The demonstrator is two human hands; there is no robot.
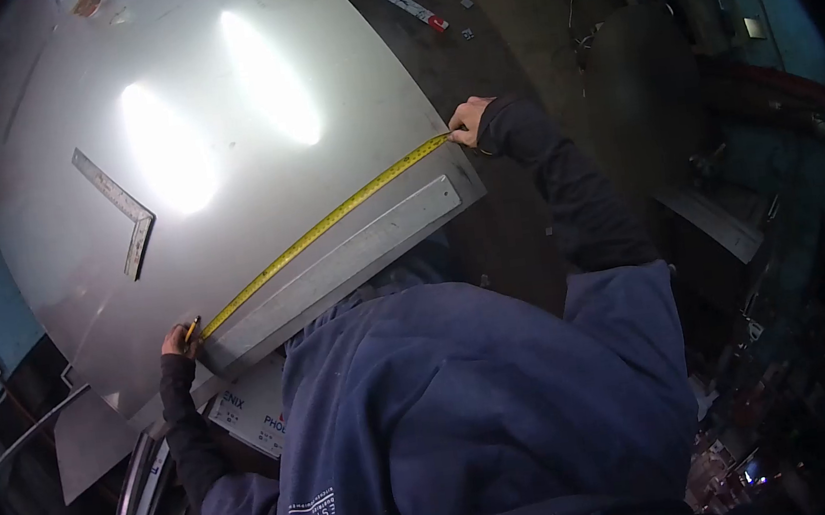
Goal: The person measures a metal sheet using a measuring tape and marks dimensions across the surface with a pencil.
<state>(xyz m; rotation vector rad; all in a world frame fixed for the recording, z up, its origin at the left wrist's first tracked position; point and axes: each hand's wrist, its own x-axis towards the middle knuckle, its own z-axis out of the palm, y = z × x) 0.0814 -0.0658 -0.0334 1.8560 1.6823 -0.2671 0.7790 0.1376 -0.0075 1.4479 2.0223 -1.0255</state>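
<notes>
A yellow tape measure blade [324, 229] stretches across a shiny metal sheet [256, 204]. My right hand [469, 121] is closed, pinching the blade's far end at the sheet's right edge. At the other end, my left hand [178, 340] rests on the sheet, its fingers closed around a slim yellow pencil-like marker [192, 329] beside the blade. Whether the left fingers also press the blade is too small to tell. Between the tape and my body lies a long flat metal bar [342, 258] along the sheet's near edge. A steel square [137, 221] lies farther left.
A long straight strip with a red end [396, 0] lies beyond the sheet's right side, near several small metal pieces [466, 2]. A printed white board [251, 410] and curved metal rails [132, 508] are below left. A flat metal piece [716, 226] lies at right.
</notes>
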